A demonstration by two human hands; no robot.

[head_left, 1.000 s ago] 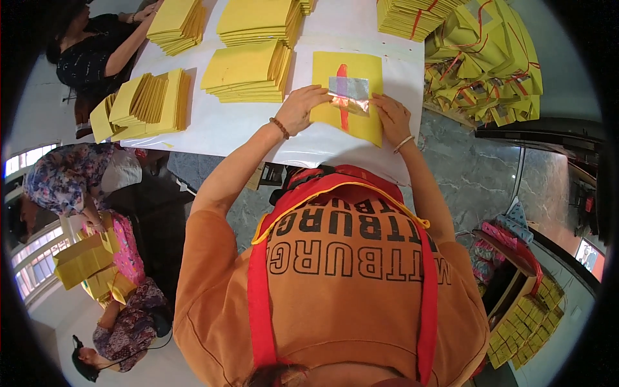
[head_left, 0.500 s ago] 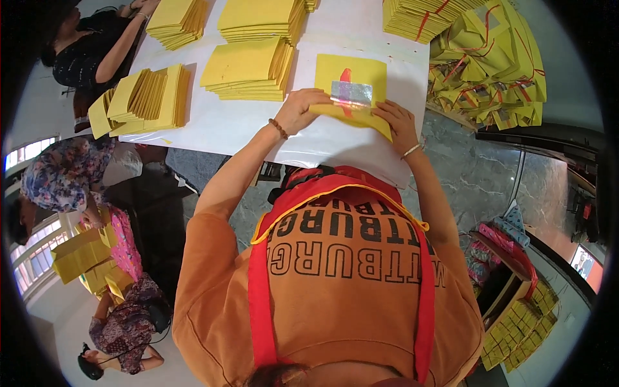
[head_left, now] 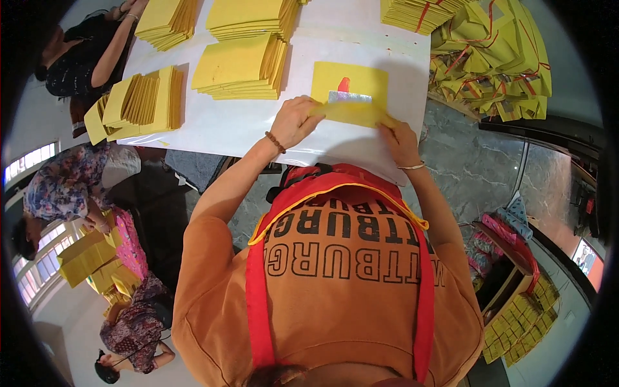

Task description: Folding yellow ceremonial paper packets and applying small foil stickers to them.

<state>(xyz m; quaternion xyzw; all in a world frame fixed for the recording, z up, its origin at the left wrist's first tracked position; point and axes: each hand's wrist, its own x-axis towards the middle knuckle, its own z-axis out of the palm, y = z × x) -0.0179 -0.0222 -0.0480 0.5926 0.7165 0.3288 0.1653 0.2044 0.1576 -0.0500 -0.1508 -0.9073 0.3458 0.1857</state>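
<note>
A yellow paper sheet [head_left: 351, 80] with a silver foil square and a red mark lies on the white table [head_left: 361, 32] in front of me. Its near edge is lifted and folded over into a narrow band. My left hand [head_left: 293, 119], with a bead bracelet on the wrist, pinches the left end of that fold. The right end is held by my right hand [head_left: 400, 138], which wears a thin bangle.
Stacks of yellow sheets [head_left: 242, 64] and fanned bundles [head_left: 138, 100] cover the table's left half. Folded yellow pieces tied with red bands [head_left: 493, 55] pile up at the right. A person in black [head_left: 80, 58] works at the far left; others sit on the floor [head_left: 64, 187].
The sheet lay flat under my hands a second ago. Both hands have since drawn its near edge up and folded it over toward the foil square.
</note>
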